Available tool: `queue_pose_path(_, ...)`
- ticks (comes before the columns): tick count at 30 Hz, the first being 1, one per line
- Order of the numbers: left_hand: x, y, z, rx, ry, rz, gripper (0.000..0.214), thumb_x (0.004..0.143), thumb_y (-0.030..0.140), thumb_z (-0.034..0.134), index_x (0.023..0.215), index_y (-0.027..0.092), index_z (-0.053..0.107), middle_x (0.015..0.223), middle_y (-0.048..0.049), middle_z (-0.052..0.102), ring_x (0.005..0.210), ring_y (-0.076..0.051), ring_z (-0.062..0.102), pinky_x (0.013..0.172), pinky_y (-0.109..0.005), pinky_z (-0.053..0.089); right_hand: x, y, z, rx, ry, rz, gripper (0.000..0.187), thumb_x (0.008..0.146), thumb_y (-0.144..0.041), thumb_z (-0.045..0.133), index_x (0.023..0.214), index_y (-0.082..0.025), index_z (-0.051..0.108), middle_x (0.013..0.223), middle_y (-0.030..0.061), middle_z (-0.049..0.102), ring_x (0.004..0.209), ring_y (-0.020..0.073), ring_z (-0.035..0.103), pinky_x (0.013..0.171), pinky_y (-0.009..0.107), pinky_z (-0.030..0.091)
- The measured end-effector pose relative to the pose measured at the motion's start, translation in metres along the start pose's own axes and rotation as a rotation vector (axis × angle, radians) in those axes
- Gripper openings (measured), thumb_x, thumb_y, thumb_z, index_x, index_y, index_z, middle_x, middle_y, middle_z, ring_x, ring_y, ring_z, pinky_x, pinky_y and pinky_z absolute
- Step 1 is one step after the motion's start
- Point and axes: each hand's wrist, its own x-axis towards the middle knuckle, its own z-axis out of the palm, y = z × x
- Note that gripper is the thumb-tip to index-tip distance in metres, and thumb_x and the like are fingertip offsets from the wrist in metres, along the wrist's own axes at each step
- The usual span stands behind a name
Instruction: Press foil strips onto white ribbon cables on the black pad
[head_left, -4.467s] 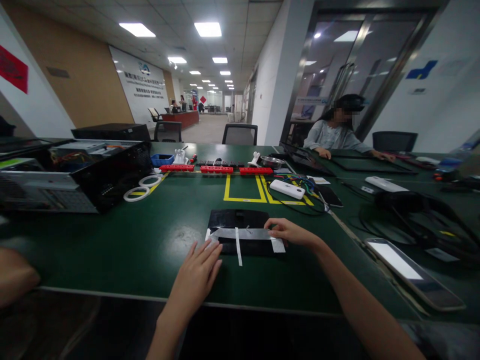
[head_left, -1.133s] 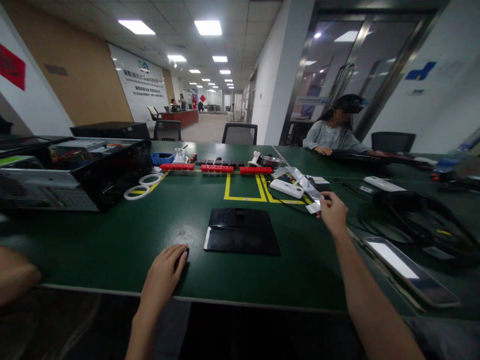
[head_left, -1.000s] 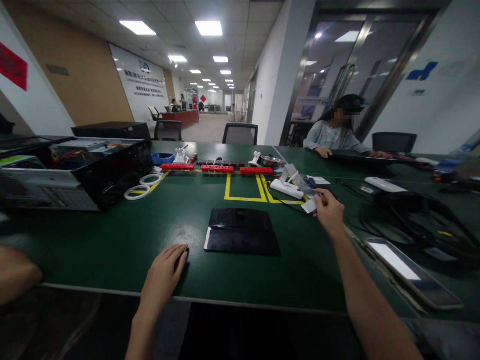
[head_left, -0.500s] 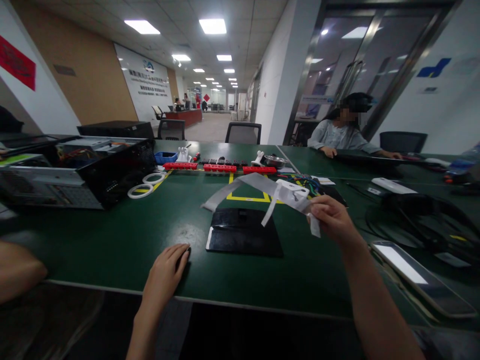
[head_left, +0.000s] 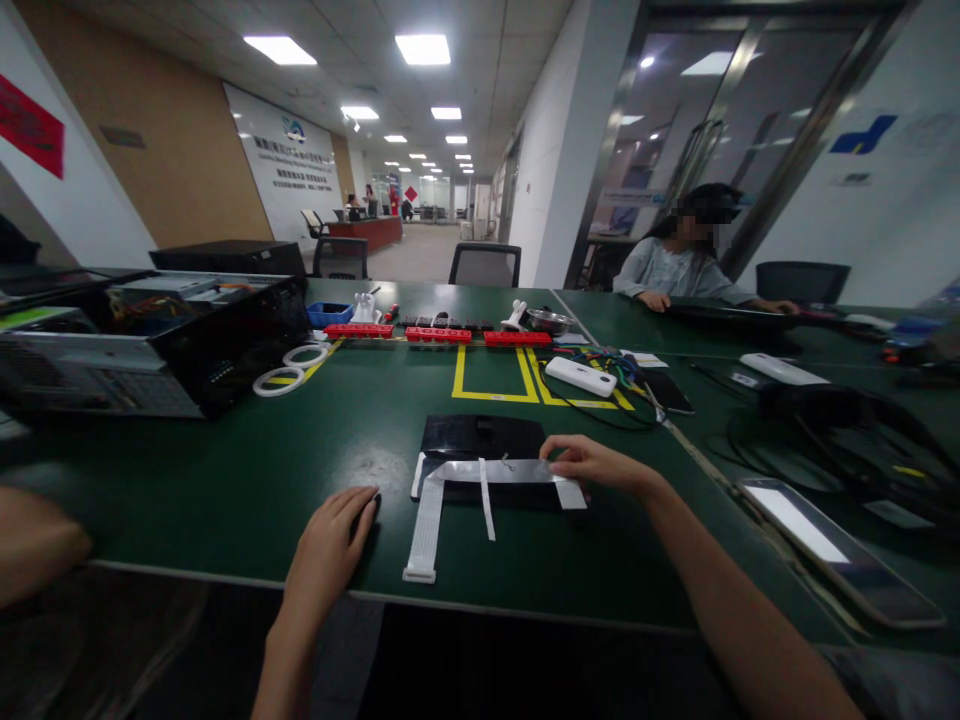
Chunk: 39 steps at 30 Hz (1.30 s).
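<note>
A silver-grey flat ribbon cable (head_left: 459,470) with folded bends lies across a glossy black panel (head_left: 450,436). One leg of it runs down onto the green table and ends in a white connector near the front edge. My right hand (head_left: 600,462) pinches the cable's right end between thumb and fingers, low over the panel's right side. A thin white strip hangs off the cable's middle. My left hand (head_left: 334,535) rests on the table left of the cable, fingers loosely extended and holding nothing.
An opened computer case (head_left: 150,350) stands at the left, near two white rings (head_left: 279,381). Red strips (head_left: 439,334) line the back, behind yellow tape outlines and a white device (head_left: 581,377). A phone (head_left: 832,550) lies at the right. A person (head_left: 679,260) sits across the table.
My right hand has come down and left, laying the ribbon cable from the air onto the black panel and table. My left hand has stayed put.
</note>
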Motion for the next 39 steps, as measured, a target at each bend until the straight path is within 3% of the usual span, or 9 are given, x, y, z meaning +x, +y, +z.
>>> queue_pose_path(7, 0.005, 0.01, -0.003, 0.079, 0.032, 0.062, 0.036, 0.092, 0.034, 0.038, 0.11, 0.015, 0.062, 0.107, -0.011, 0.067, 0.103, -0.025, 0.06, 0.094, -0.043, 0.045, 0.006, 0.006, 0.001, -0.021, 0.013, -0.015, 0.033, 0.081, -0.041, 0.058, 0.1, -0.015, 0.048, 0.061, -0.0052, 0.049, 0.046, 0.0076, 0.047, 0.041, 0.018, 0.041)
queue_pose_path(11, 0.015, 0.049, -0.008, 0.043, 0.02, 0.19, 0.033, 0.093, 0.03, 0.038, 0.115, 0.017, 0.059, 0.113, -0.0087, 0.066, 0.109, -0.023, 0.057, 0.1, -0.046, 0.04, 0.006, 0.005, 0.002, -0.022, 0.004, -0.008, 0.033, 0.082, -0.041, 0.058, 0.1, -0.015, 0.047, 0.06, -0.0053, 0.049, 0.045, 0.0075, 0.047, 0.04, 0.018, 0.04)
queue_pose_path(15, 0.028, 0.096, -0.003, 0.039, -0.105, 0.341, 0.035, 0.091, 0.028, 0.045, 0.124, 0.018, 0.053, 0.125, -0.0071, 0.059, 0.118, -0.025, 0.05, 0.103, -0.049, 0.036, 0.007, 0.006, 0.004, -0.024, -0.007, 0.001, 0.034, 0.082, -0.042, 0.057, 0.1, -0.016, 0.047, 0.058, -0.0056, 0.05, 0.043, 0.0072, 0.048, 0.04, 0.017, 0.039)
queue_pose_path(18, 0.035, 0.116, 0.006, 0.045, -0.175, 0.376, 0.037, 0.089, 0.031, 0.049, 0.124, 0.02, 0.053, 0.126, -0.0047, 0.059, 0.122, -0.027, 0.045, 0.105, -0.052, 0.03, 0.007, 0.008, 0.004, -0.032, -0.007, 0.007, 0.034, 0.082, -0.043, 0.058, 0.099, -0.016, 0.047, 0.058, -0.0057, 0.05, 0.043, 0.0069, 0.048, 0.039, 0.016, 0.039)
queue_pose_path(28, 0.036, 0.116, 0.032, 0.103, -0.217, 0.38, 0.039, 0.091, 0.037, 0.045, 0.124, 0.018, 0.054, 0.127, -0.0079, 0.058, 0.125, -0.03, 0.043, 0.106, -0.057, 0.021, 0.003, 0.001, 0.006, -0.058, -0.021, 0.043, 0.037, 0.081, -0.045, 0.058, 0.1, -0.016, 0.047, 0.061, -0.0045, 0.051, 0.044, 0.0073, 0.049, 0.039, 0.017, 0.04)
queue_pose_path(39, 0.042, 0.12, 0.035, 0.112, -0.219, 0.395, 0.031, 0.092, 0.031, 0.045, 0.116, 0.017, 0.059, 0.119, -0.0099, 0.063, 0.118, -0.029, 0.05, 0.105, -0.057, 0.023, 0.005, 0.006, 0.003, -0.088, -0.015, 0.071, 0.038, 0.081, -0.048, 0.058, 0.1, -0.016, 0.048, 0.065, -0.0043, 0.05, 0.045, 0.0061, 0.049, 0.039, 0.016, 0.042)
